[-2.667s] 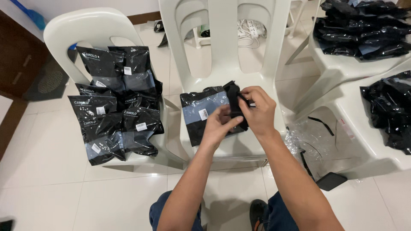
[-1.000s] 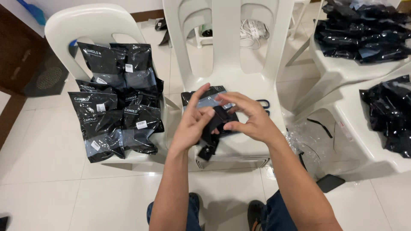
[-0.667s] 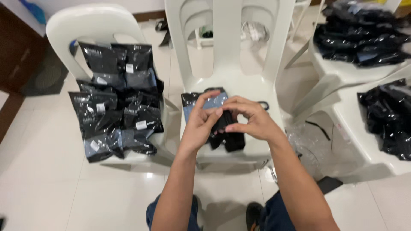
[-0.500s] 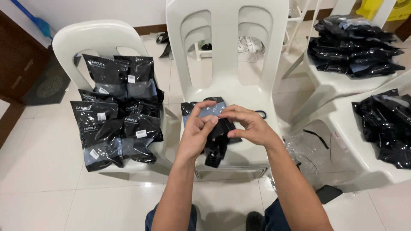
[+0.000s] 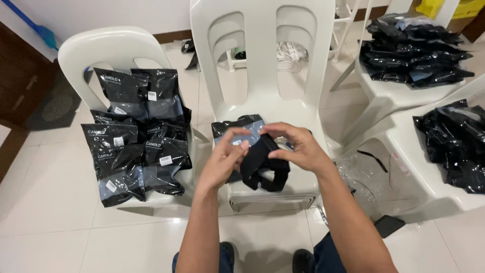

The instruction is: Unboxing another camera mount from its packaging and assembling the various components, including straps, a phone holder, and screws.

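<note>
My left hand (image 5: 225, 156) and my right hand (image 5: 298, 146) hold a black strap-like fabric item (image 5: 263, 169) over the seat of a white plastic chair (image 5: 262, 65) right in front of me. The item's loops hang down from my fingers. Under my hands lies a black plastic packet (image 5: 238, 125) with a blue-grey window, flat on that seat.
A white chair at the left (image 5: 101, 50) carries several sealed black packets (image 5: 136, 141). More black packets lie heaped on white chairs at the right (image 5: 454, 141) and far right back (image 5: 411, 50). Clear plastic wrap (image 5: 361, 177) and a dark flat object (image 5: 389, 225) lie on the tiled floor.
My hands have shifted the black fabric item over the packet and spread it. The view has tilted up, showing more of the chair backs.
</note>
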